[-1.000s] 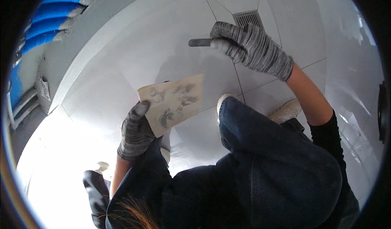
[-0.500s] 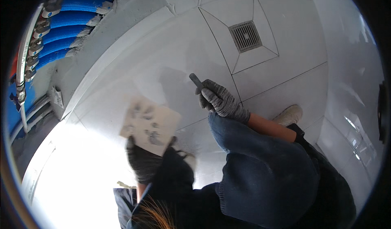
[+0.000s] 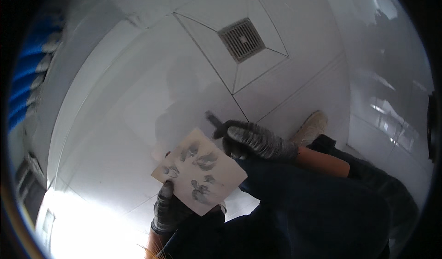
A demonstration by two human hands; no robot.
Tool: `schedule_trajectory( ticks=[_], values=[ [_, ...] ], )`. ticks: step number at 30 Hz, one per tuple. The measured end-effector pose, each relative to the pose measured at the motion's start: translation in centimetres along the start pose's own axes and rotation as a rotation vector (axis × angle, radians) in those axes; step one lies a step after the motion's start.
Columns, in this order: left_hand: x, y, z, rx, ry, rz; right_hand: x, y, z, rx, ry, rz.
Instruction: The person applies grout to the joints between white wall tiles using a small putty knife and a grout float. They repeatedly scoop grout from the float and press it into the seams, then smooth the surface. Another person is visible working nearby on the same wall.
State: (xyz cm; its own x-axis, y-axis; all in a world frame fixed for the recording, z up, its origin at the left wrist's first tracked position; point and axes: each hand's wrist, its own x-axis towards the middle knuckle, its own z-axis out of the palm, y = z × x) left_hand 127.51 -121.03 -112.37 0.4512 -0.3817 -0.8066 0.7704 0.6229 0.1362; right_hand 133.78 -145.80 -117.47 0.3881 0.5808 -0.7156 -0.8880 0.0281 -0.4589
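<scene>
My left hand (image 3: pixel 168 210), in a grey knitted glove, grips a pale square sheet (image 3: pixel 186 180) by its lower left edge, with the thumb on top. Dark grey smudges mark the sheet's face; I cannot tell whether it is card or thin board. My right hand (image 3: pixel 262 139), gloved alike, is closed round a short dark grey stick-like tool (image 3: pixel 212 118). One end of the tool points up and left out of the fist; motion blurs it. The fist is just right of the sheet's upper right edge.
Beneath me lies a pale tiled floor (image 3: pixel 119 134) with a square metal drain grate (image 3: pixel 241 39) ahead. Blue pipes (image 3: pixel 30 75) run along the left side. A glossy white wall (image 3: pixel 386 102) rises at the right. My shoe (image 3: pixel 311 128) is beyond the right forearm.
The sheet has come right and tilted, now close to my right hand. My right hand has moved slightly down and right with the tool. The view has shifted too, so the pipes sit farther left.
</scene>
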Motion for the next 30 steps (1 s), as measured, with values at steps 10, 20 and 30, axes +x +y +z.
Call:
schedule_trajectory(
  ticks=[10, 20, 30],
  values=[
    [5.0, 1.7, 1.7, 0.183, -0.109, -0.185, -1.5, -0.2, -1.1, -0.191, 0.264, -0.21],
    [3.6, 2.6, 0.4, 0.08, -0.046, -0.063, -0.1, -1.3, 1.0, -0.239, 0.168, -0.13],
    [-0.5, 4.0, -4.2, -0.121, -0.043, -0.112, 3.6, -1.7, 4.9, -0.318, 0.074, 0.062]
  ],
)
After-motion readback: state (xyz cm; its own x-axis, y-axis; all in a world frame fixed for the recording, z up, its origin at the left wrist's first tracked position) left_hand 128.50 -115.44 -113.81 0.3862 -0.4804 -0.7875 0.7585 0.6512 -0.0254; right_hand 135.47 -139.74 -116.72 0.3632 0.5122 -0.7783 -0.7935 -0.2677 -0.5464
